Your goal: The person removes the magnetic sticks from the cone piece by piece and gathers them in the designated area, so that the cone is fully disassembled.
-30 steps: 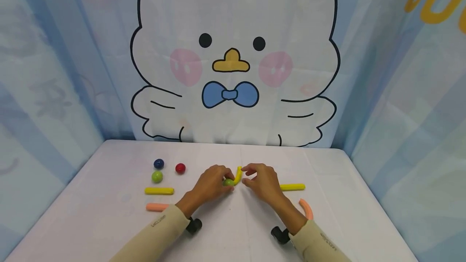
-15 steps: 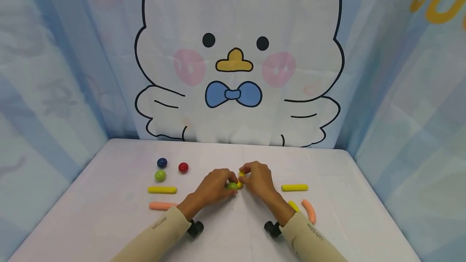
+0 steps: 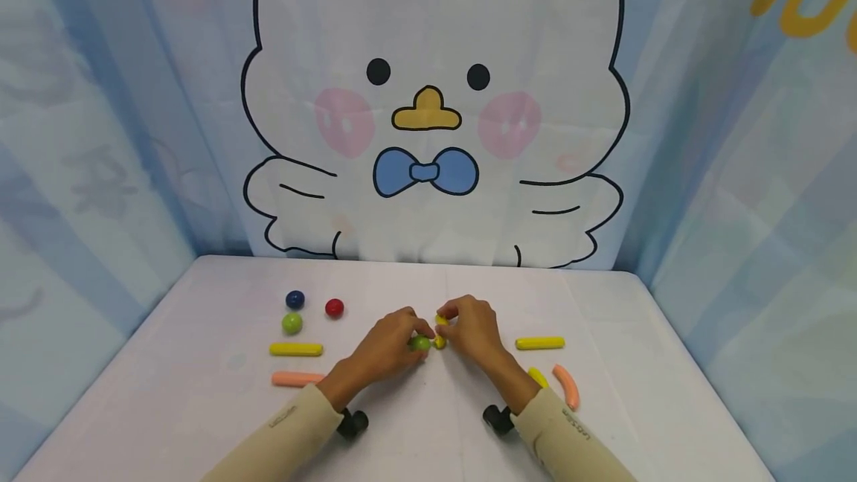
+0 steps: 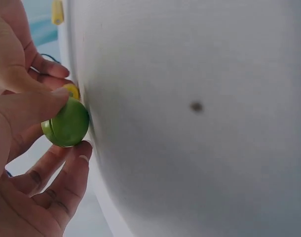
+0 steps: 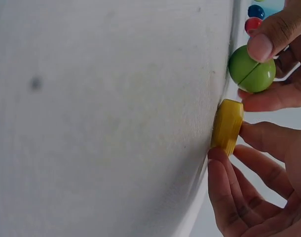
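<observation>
Near the middle of the table, my left hand (image 3: 387, 346) pinches a glossy green ball (image 3: 419, 344) between thumb and fingers. A fine seam line runs across the ball (image 5: 251, 70) in the right wrist view. Just to its right, my right hand (image 3: 474, 330) holds a curved yellow stick (image 3: 440, 343) with thumb and fingertips. That stick (image 5: 227, 126) shows one flat, faceted end close to the ball, with a narrow gap between them. Most of the stick's upper part is hidden by the right fingers.
At left lie a dark blue ball (image 3: 295, 300), another green ball (image 3: 291, 323), a red ball (image 3: 335, 309), a straight yellow stick (image 3: 296, 349) and an orange stick (image 3: 297, 378). At right are a yellow stick (image 3: 539, 344), a partly hidden yellow piece (image 3: 538, 376) and a curved orange stick (image 3: 566, 387).
The right hand moved in from beside the curved yellow stick and took hold of it. Stick and green ball, touching a second ago, now stand slightly apart. The left hand kept its ball.
</observation>
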Motion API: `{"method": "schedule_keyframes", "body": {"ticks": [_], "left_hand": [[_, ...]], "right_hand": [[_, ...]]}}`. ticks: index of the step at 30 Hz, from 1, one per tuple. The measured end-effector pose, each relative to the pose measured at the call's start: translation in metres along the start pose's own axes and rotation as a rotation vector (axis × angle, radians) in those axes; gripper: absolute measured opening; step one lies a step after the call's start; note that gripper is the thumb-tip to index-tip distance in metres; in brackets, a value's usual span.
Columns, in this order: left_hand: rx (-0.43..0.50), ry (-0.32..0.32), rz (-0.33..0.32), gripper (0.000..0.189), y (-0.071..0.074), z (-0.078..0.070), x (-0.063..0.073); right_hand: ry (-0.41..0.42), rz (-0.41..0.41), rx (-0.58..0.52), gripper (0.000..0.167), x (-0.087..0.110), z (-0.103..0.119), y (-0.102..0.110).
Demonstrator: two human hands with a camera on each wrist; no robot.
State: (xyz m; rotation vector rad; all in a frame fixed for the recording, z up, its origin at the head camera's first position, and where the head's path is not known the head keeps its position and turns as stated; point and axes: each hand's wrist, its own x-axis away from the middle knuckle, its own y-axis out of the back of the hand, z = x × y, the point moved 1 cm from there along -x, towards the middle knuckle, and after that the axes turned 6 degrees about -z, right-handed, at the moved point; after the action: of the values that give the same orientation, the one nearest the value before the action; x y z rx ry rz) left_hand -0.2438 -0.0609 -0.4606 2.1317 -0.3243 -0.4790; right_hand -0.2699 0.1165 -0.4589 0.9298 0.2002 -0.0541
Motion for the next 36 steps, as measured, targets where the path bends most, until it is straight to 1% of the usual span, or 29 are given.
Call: {"method": "schedule_keyframes", "body": {"ticks": [7, 12, 14, 16, 19, 20, 22, 26, 29, 36], "left_hand": [[0.016, 0.043, -0.009, 0.028, 0.015, 0.010, 0.013], [0.010, 0.068, -0.062, 0.029, 0.028, 0.021, 0.025], [0.004, 0.098, -0.090, 0.030, 0.034, 0.025, 0.030], [0.003, 0.142, -0.116, 0.032, 0.039, 0.028, 0.035], [-0.001, 0.207, -0.144, 0.034, 0.048, 0.034, 0.041], [-0.006, 0.217, -0.152, 0.034, 0.051, 0.036, 0.043], [-0.019, 0.220, -0.159, 0.034, 0.056, 0.042, 0.047], [-0.055, 0.172, -0.199, 0.033, 0.066, 0.055, 0.051], [-0.082, 0.164, -0.228, 0.032, 0.071, 0.063, 0.055], [-0.093, 0.245, -0.236, 0.032, 0.079, 0.079, 0.061]], "right_hand": [[-0.038, 0.015, -0.015, 0.021, 0.000, 0.002, 0.001], [-0.042, 0.020, -0.020, 0.021, 0.001, 0.002, 0.001], [-0.041, 0.022, -0.025, 0.020, 0.001, 0.002, 0.002], [-0.041, 0.025, -0.034, 0.020, 0.001, 0.002, 0.002], [-0.043, 0.030, -0.046, 0.020, 0.001, 0.001, 0.002], [-0.045, 0.033, -0.049, 0.019, 0.001, 0.001, 0.002], [-0.050, 0.038, -0.053, 0.019, 0.001, 0.001, 0.003], [-0.055, 0.044, -0.052, 0.018, 0.001, 0.001, 0.003], [-0.050, 0.045, -0.050, 0.018, 0.002, 0.002, 0.004], [-0.045, 0.050, -0.047, 0.019, 0.002, 0.001, 0.006]]}}
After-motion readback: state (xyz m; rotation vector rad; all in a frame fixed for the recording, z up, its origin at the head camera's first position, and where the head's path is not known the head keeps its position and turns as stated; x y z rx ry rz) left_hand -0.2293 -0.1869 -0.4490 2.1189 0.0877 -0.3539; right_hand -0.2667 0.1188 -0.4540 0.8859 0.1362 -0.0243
